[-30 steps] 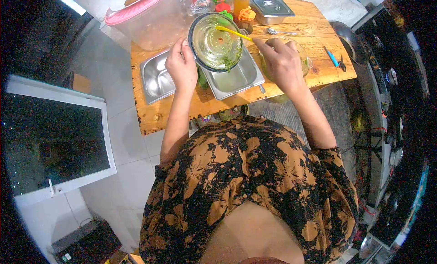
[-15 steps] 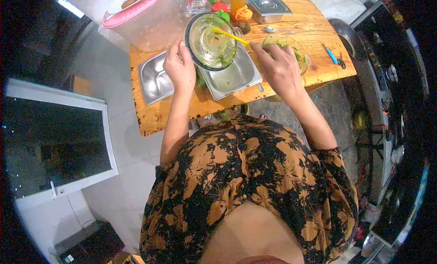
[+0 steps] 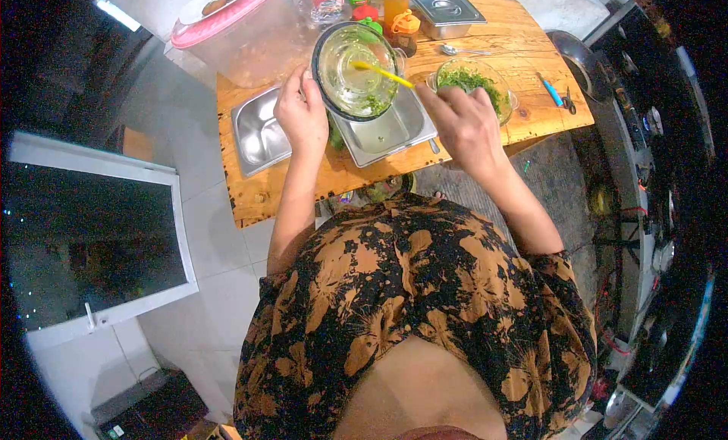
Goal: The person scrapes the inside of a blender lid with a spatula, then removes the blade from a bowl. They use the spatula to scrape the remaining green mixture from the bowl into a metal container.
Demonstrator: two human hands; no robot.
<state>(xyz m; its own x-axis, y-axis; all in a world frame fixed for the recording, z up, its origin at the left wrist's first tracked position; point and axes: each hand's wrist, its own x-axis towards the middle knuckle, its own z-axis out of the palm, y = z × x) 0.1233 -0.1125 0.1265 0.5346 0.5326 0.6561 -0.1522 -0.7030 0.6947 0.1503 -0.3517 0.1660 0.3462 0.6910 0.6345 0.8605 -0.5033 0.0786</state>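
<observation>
My left hand (image 3: 303,114) grips the rim of a clear glass bowl (image 3: 339,70), tilted so that its inside faces me. Bits of chopped greens (image 3: 375,104) cling to the bowl's lower right wall. In my right hand (image 3: 464,125) is the handle of a yellow spatula (image 3: 393,77), whose tip reaches into the tilted bowl. Below the bowl stands a steel pan (image 3: 383,140) with a few green specks inside. A second glass bowl (image 3: 511,99), holding chopped greens, rests on the table just beyond my right hand. Another steel pan (image 3: 258,129) lies left of my left hand.
On the wooden table (image 3: 523,31) are a lidded steel container (image 3: 447,15), a spoon (image 3: 464,51), a blue-handled knife (image 3: 551,90) and black scissors (image 3: 569,103). A large plastic tub (image 3: 254,53) with a pink rim stands at the back left. Several bottles and jars are behind the bowl.
The spatula tip has shifted slightly left and down inside the bowl. My right hand has moved a little down and left, uncovering more of the greens in the second bowl.
</observation>
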